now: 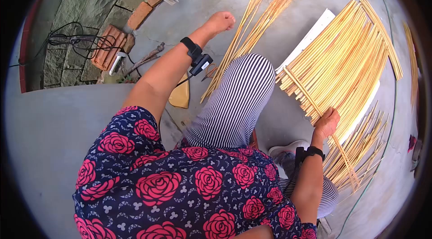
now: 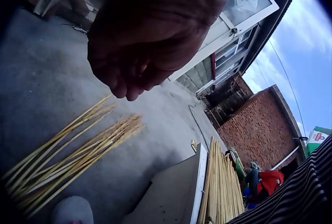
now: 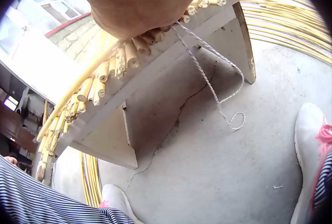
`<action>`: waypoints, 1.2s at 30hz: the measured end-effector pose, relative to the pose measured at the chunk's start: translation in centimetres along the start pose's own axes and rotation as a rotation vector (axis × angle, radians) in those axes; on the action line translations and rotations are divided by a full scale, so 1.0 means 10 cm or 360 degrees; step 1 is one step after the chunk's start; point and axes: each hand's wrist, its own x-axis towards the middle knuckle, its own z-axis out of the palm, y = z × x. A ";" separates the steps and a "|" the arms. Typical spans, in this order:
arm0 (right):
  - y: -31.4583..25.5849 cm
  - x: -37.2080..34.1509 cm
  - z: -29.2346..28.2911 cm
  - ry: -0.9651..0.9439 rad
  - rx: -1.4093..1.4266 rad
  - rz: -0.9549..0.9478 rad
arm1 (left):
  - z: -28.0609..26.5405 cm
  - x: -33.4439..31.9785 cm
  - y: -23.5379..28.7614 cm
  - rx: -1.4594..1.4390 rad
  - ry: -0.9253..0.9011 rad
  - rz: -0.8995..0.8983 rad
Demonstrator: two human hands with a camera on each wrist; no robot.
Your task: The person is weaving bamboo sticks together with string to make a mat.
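A mat of straw-coloured stalks [image 1: 342, 59] lies side by side on a white board [image 1: 310, 36] at the right. My right hand [image 1: 327, 123] grips the mat's near edge, where a thin crosswise stalk [image 1: 344, 156] runs over the stalk ends. In the right wrist view a twisted string [image 3: 207, 79] hangs in a loop from beneath that hand [image 3: 140, 1]. My left hand [image 1: 220, 22] is raised out to the left with its fingers curled, and nothing shows in it. Below it in the left wrist view lies a bundle of feathery-topped stalks [image 2: 78, 156].
Loose stalks [image 1: 355, 144] lie on the floor beside the mat. Scissors [image 1: 209, 72] and a yellow piece [image 1: 180, 93] are left of my striped knee [image 1: 252, 72]. Bricks [image 1: 108, 48] with a tangled black cable [image 1: 72, 39] stand by the stone wall.
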 end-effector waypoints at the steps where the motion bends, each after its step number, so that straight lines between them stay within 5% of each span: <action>1: -0.01 0.01 0.00 0.0001 0.0010 -0.0003 | 0.06 0.09 -0.54 0.0048 0.0028 -0.0222; 4: -0.07 0.03 -0.05 -0.0046 -0.0007 0.0046 | 0.29 0.05 -1.59 -0.0211 0.0117 -0.0714; 7: -0.09 0.02 -0.10 -0.0061 -0.0026 0.0043 | 0.59 0.19 -2.38 0.0390 0.0206 -0.0764; 13: -0.08 0.04 -0.18 -0.0029 -0.0126 -0.0035 | 0.90 0.26 -2.58 0.0784 0.0244 -0.0678; 14: -0.07 0.05 -0.15 -0.0035 -0.0134 -0.0041 | 0.90 0.33 -2.63 0.0827 0.0000 -0.0747; 20: -0.07 0.06 -0.14 -0.0050 -0.0150 -0.0047 | 1.11 0.33 -2.84 0.0894 0.0319 -0.0577; 32: -0.13 0.08 -0.16 -0.0141 -0.0127 0.0042 | 0.90 0.33 -2.50 0.0781 -0.0104 -0.0676; 35: -0.14 0.08 -0.17 -0.0146 -0.0109 0.0041 | 1.01 0.34 -2.46 0.0412 0.0357 -0.0794; 36: -0.16 0.08 -0.18 -0.0147 -0.0098 0.0045 | 1.03 0.34 -2.42 0.0529 0.0275 -0.0781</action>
